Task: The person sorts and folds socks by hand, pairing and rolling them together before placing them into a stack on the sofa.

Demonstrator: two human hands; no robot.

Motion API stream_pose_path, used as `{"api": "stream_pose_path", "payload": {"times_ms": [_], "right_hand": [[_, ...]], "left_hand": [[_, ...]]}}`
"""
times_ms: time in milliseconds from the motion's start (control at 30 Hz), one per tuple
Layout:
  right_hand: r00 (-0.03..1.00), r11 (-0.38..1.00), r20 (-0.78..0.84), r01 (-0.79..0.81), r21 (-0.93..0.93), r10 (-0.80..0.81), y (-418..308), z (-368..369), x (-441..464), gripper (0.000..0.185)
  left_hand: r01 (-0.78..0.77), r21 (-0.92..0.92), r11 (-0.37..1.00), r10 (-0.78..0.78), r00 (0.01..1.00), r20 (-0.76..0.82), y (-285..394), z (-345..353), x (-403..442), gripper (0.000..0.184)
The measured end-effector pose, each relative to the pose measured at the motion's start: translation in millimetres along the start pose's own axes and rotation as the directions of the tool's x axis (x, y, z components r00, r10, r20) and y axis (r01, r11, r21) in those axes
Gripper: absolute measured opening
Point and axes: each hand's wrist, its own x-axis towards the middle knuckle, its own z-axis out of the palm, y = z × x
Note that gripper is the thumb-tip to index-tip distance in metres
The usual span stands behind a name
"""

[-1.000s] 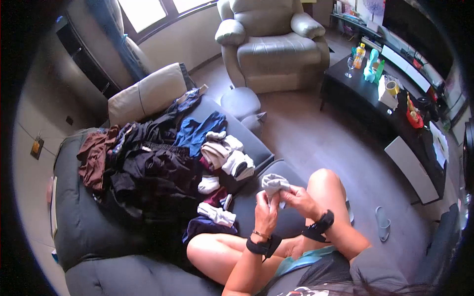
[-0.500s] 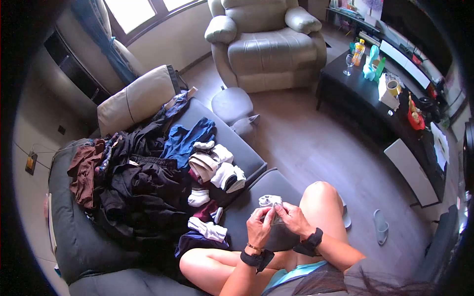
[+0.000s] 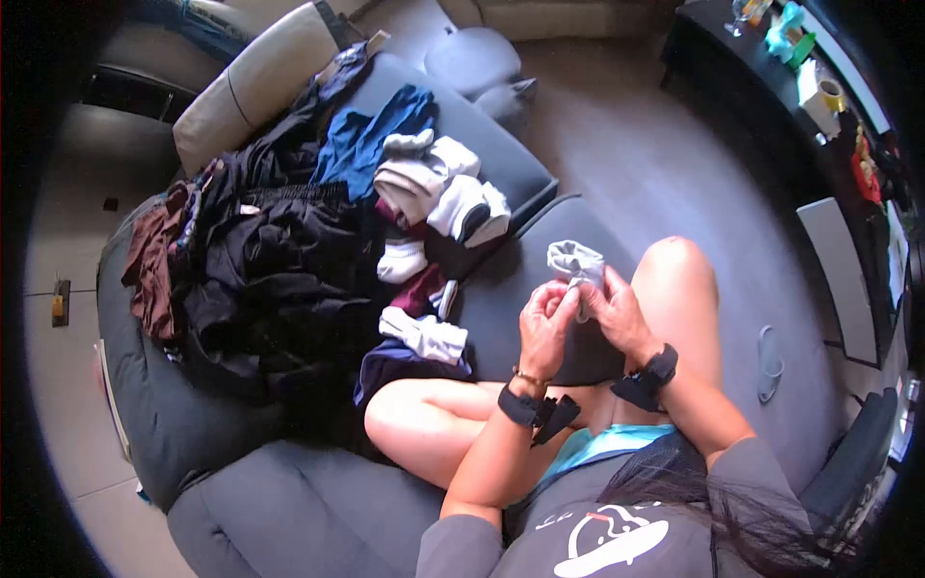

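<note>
Above my crossed legs, both hands pinch a bunched, light grey sock whose rolled part sticks up past the fingertips. My left hand grips its lower edge from the left, fingers curled. From the right, my right hand closes on it with thumb and fingers. The two hands nearly meet, so the lower part of the sock is hidden. To the left lie a white sock bundle on navy cloth, another white sock, and a pile of rolled white socks.
Black clothes, a blue garment and a brown garment cover the dark grey sofa. A round stool stands beyond it. On the right are a black coffee table and a slipper on the floor.
My view has tilted downward, so the armchair is mostly out of sight and my shirt shows. Both hands still hold the sock, its rolled part now looking fuller above the fingers.
</note>
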Motion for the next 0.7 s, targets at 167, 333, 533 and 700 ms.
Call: {"api": "stream_pose_path", "payload": {"times_ms": [167, 333, 533, 700], "right_hand": [[0.998, 0.939, -0.049, 0.014, -0.342, -0.032, -1.4, 3.0, -2.5, 0.039], [0.973, 0.901, -0.034, 0.197, -0.385, -0.227, -9.2, 7.6, -5.8, 0.062], [0.952, 0.789, 0.050, 0.279, -0.547, -0.302, 0.7, 2.8, -8.1, 0.067], [0.939, 0.802, 0.043, 0.315, -0.507, -0.342, -7.2, 1.4, -13.6, 0.057]], "left_hand": [[0.035, -0.181, 0.983, -0.041, 0.999, -0.031, 2.1, -0.4, -0.3, 0.006], [0.023, -0.093, 0.995, -0.027, 0.999, -0.041, 1.4, -3.2, 3.8, 0.006], [-0.137, 0.275, 0.951, 0.132, 0.991, 0.037, -6.7, 5.5, 0.6, 0.007], [-0.109, 0.165, 0.980, 0.084, 0.985, 0.150, 13.9, 1.3, -2.0, 0.008]]}}
